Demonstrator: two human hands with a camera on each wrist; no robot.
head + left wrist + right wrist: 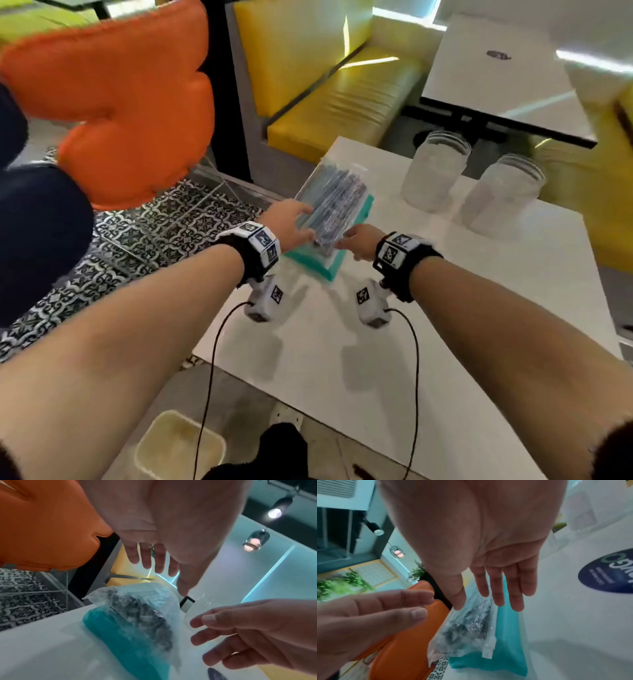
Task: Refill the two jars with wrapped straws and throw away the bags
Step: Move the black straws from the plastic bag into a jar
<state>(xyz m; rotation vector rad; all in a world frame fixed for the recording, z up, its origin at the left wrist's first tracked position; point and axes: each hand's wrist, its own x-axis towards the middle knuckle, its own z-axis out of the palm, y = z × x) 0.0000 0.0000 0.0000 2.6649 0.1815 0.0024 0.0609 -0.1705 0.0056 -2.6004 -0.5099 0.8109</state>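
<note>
White table [445, 342], two bags stacked by its left edge.
Both hands reach with relaxed, spread fingers: left hand [291, 222] beside the dark-straw bag [334, 202] lying atop the teal-straw bag [329, 263], right hand [359, 240] near its end; contact unclear.

Orange chair [130, 102] left; yellow bench [342, 99] behind white table [445, 325].

Patterned tile floor [137, 236], orange chair [130, 102], yellow bench [342, 106], possibly vinyl.
</note>
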